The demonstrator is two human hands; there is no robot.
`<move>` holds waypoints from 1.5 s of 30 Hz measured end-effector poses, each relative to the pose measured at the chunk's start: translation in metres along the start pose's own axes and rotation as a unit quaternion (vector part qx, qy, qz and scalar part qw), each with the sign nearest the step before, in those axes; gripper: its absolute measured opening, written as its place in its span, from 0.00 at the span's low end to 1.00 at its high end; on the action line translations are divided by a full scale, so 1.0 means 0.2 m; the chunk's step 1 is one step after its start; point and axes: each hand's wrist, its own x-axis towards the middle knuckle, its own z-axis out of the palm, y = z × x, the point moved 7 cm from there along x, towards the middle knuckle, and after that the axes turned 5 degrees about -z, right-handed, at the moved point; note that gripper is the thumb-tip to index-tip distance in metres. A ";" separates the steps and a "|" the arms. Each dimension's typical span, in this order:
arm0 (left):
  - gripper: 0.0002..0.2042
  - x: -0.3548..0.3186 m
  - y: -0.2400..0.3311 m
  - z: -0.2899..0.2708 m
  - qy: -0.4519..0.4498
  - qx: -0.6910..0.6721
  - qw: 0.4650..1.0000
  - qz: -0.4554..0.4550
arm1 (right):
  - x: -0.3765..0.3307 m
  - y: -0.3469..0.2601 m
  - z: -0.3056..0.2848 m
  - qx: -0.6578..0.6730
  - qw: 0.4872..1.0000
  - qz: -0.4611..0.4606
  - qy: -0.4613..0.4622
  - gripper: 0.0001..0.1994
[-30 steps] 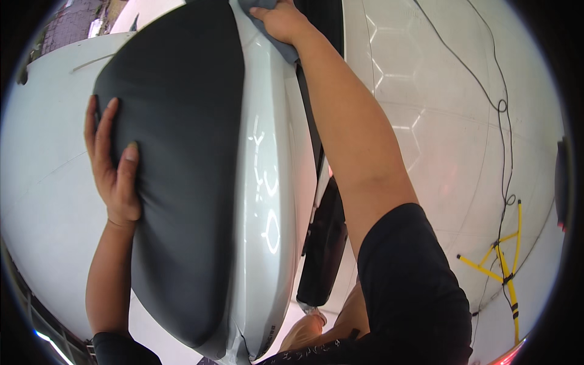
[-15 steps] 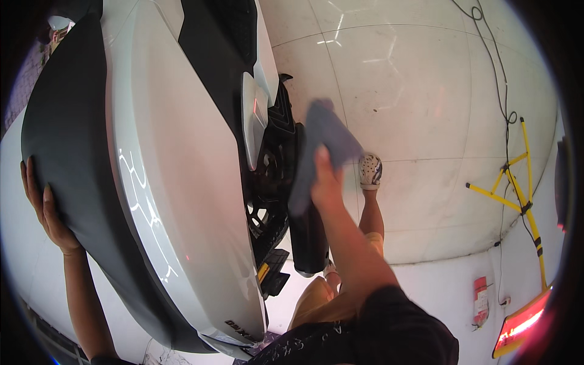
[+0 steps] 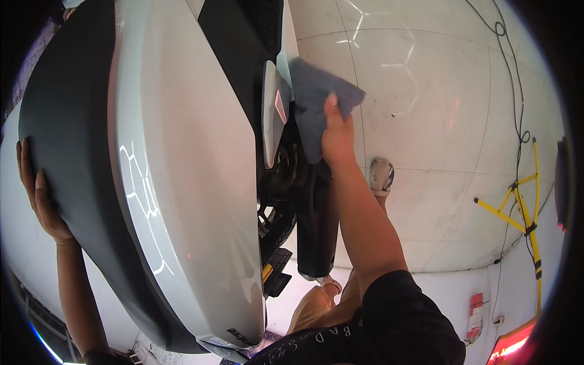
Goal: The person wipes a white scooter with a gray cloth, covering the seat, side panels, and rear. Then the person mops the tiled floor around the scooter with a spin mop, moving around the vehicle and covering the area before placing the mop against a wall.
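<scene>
R hand point(image 3: 337, 137) grips grey cloth point(image 3: 316, 100) vs scooter's side panel point(image 3: 274, 109). L hand point(image 3: 38, 194), fingers spread, braces dark seat point(image 3: 67, 152). Best w/ flat cloth, even pressure.

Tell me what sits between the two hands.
Head view: between the left hand and the right hand holding the cloth lies the scooter's grey-and-silver body.

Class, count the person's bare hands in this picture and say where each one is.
2. The left hand lies flat against the dark seat at the picture's left edge. The right hand grips a grey cloth near the top centre.
</scene>
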 end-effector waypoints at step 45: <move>0.26 -0.06 0.09 -0.09 0.103 -0.033 0.990 -0.092 | 0.32 -0.87 1.23 -0.357 0.875 -0.165 -0.283 0.36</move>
